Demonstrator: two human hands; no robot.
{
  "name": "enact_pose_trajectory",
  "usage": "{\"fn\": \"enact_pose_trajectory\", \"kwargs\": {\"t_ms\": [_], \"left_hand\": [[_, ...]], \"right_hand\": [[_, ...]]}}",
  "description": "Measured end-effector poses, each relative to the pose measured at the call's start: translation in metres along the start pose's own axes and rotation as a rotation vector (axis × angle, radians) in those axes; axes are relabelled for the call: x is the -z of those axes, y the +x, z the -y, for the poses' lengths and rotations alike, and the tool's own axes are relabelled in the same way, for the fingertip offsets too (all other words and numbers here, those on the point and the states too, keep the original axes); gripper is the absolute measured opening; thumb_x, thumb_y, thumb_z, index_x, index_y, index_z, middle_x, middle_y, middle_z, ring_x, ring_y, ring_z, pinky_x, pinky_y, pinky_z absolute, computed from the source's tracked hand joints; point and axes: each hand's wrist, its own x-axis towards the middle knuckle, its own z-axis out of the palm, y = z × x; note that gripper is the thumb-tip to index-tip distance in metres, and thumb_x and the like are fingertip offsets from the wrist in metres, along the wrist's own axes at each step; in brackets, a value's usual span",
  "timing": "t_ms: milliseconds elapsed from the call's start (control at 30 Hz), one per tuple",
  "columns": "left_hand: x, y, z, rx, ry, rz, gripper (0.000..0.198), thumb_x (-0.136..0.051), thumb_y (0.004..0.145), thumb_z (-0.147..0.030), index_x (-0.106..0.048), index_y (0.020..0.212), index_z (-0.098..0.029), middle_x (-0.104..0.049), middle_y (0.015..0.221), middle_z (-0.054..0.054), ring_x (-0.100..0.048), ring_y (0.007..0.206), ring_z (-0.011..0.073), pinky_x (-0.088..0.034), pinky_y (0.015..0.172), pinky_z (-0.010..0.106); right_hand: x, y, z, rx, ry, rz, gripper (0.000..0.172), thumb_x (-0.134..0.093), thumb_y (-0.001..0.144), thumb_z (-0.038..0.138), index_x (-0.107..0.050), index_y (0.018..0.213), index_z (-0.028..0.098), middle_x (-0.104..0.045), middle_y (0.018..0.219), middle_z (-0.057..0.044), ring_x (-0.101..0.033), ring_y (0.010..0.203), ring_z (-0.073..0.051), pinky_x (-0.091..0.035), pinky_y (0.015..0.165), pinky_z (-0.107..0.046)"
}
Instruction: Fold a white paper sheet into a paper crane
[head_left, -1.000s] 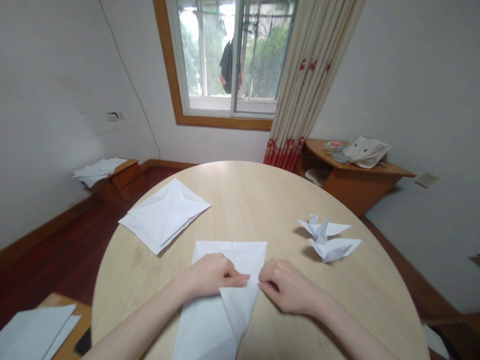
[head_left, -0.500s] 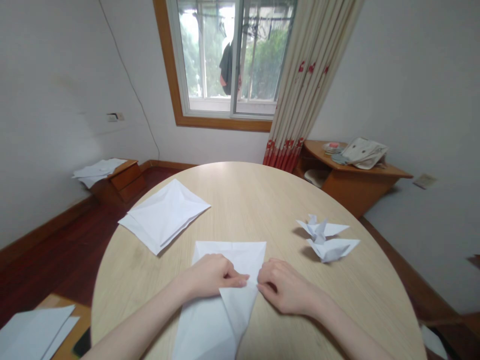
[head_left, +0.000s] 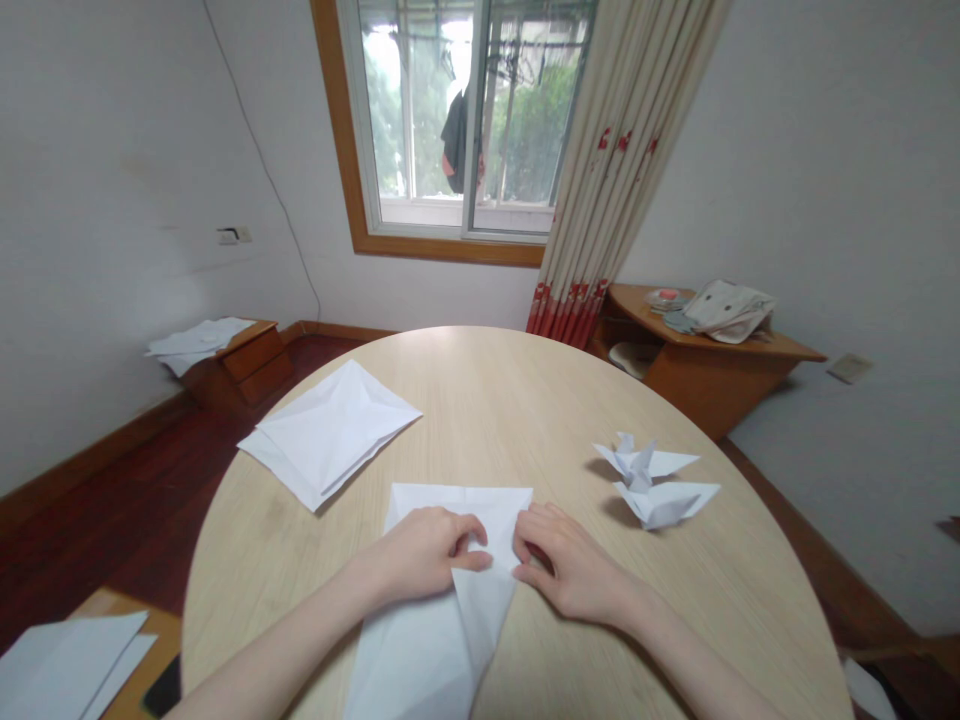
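A folded sheet of white paper (head_left: 420, 640) lies on the round table in front of me, its upper edge flat and a flap (head_left: 484, 610) folded in from its right side. My left hand (head_left: 435, 550) rests on the middle of the paper, thumb and index finger apart, the thumb tip by the top of the flap. At the paper's right edge is my right hand (head_left: 562, 560), its fingers curled onto the edge and its thumb just below them. The undersides of both hands are hidden.
White paper sheets (head_left: 337, 425) lie stacked at the table's left. Two folded paper birds (head_left: 664, 500) stand on the right of the round table (head_left: 480, 400). More paper (head_left: 67, 660) lies on a lower surface at bottom left. A cloth bag (head_left: 727, 310) sits on a corner desk.
My left index finger has lifted away from the thumb, opening a gap. The right fingers have also spread a little from the thumb at the paper's edge. The paper stays in place.
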Motion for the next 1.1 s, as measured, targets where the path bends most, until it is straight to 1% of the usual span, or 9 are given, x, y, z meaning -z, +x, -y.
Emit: {"fn": "enact_pose_trajectory", "kwargs": {"t_ms": [100, 233, 367, 433, 500, 633, 867, 1000, 1100], "left_hand": [[0.001, -0.001, -0.002, 0.035, -0.022, -0.012, 0.022, -0.058, 0.088, -0.04, -0.064, 0.098, -0.021, -0.066, 0.073, -0.001, -0.06, 0.066, 0.0165, -0.036, 0.058, 0.023], [0.001, -0.002, -0.004, 0.043, 0.004, -0.022, 0.014, -0.049, 0.09, -0.03, -0.06, 0.092, -0.021, -0.066, 0.076, 0.0, -0.059, 0.068, 0.0169, -0.036, 0.059, 0.024], [0.001, -0.003, -0.003, 0.019, 0.073, -0.034, 0.016, -0.044, 0.086, -0.021, -0.059, 0.09, -0.021, -0.066, 0.076, 0.001, -0.059, 0.068, 0.017, -0.035, 0.059, 0.024], [0.001, -0.003, -0.003, 0.023, 0.084, -0.024, 0.014, -0.045, 0.085, -0.022, -0.059, 0.088, -0.021, -0.066, 0.076, 0.0, -0.058, 0.067, 0.0168, -0.035, 0.058, 0.024], [0.001, -0.003, -0.003, 0.035, 0.095, -0.018, 0.013, -0.047, 0.085, -0.024, -0.059, 0.087, -0.021, -0.066, 0.077, 0.0, -0.059, 0.067, 0.0168, -0.035, 0.058, 0.024], [0.003, -0.002, -0.004, 0.079, 0.114, -0.03, 0.014, -0.048, 0.087, -0.03, -0.059, 0.086, -0.021, -0.067, 0.079, 0.001, -0.061, 0.07, 0.0182, -0.036, 0.059, 0.025], [-0.005, 0.0, -0.012, 0.231, 0.232, -0.119, 0.019, -0.052, 0.089, -0.038, -0.057, 0.088, -0.019, -0.068, 0.089, 0.006, -0.063, 0.083, 0.025, -0.04, 0.067, 0.031], [-0.013, 0.001, -0.017, 0.262, 0.301, -0.149, 0.034, -0.058, 0.085, -0.052, -0.057, 0.091, -0.018, -0.066, 0.093, 0.009, -0.062, 0.087, 0.029, -0.042, 0.071, 0.036], [-0.02, 0.002, -0.017, 0.242, 0.35, -0.17, 0.05, -0.061, 0.079, -0.064, -0.058, 0.094, -0.017, -0.065, 0.096, 0.011, -0.06, 0.092, 0.0316, -0.042, 0.077, 0.039]], "right_hand": [[0.0, 0.0, 0.002, -0.018, 0.034, -0.036, 0.018, -0.061, 0.082, 0.019, -0.044, 0.078, 0.021, -0.055, 0.087, -0.003, -0.048, 0.085, -0.021, -0.038, 0.076, -0.034], [-0.001, 0.002, -0.001, 0.002, 0.111, -0.07, 0.018, -0.061, 0.082, 0.02, -0.048, 0.093, 0.023, -0.055, 0.104, -0.006, -0.048, 0.099, -0.024, -0.039, 0.089, -0.041], [-0.003, 0.003, -0.007, 0.021, 0.13, -0.051, 0.04, -0.062, 0.084, 0.029, -0.048, 0.12, 0.022, -0.05, 0.127, -0.012, -0.043, 0.121, -0.028, -0.031, 0.103, -0.047], [-0.003, 0.003, -0.011, 0.006, 0.103, -0.023, 0.05, -0.061, 0.085, 0.035, -0.045, 0.13, 0.022, -0.049, 0.132, -0.013, -0.04, 0.126, -0.03, -0.027, 0.106, -0.049], [-0.004, 0.003, -0.013, -0.007, 0.073, -0.008, 0.053, -0.06, 0.087, 0.04, -0.044, 0.134, 0.023, -0.05, 0.134, -0.013, -0.04, 0.127, -0.03, -0.026, 0.106, -0.051], [-0.005, 0.004, -0.013, -0.02, 0.03, -0.035, 0.049, -0.057, 0.089, 0.044, -0.048, 0.132, 0.023, -0.055, 0.129, -0.012, -0.044, 0.123, -0.029, -0.027, 0.105, -0.051], [-0.005, 0.005, -0.013, -0.015, 0.085, -0.153, 0.028, -0.043, 0.098, 0.039, -0.056, 0.118, 0.025, -0.064, 0.114, -0.009, -0.052, 0.111, -0.025, -0.031, 0.099, -0.048], [-0.006, 0.005, -0.014, -0.02, 0.082, -0.207, 0.028, -0.036, 0.101, 0.034, -0.059, 0.112, 0.024, -0.067, 0.108, -0.008, -0.057, 0.106, -0.023, -0.033, 0.097, -0.045], [-0.008, 0.006, -0.017, -0.011, 0.044, -0.219, 0.027, -0.036, 0.1, 0.03, -0.06, 0.11, 0.023, -0.068, 0.106, -0.008, -0.06, 0.102, -0.022, -0.035, 0.095, -0.044]]}}
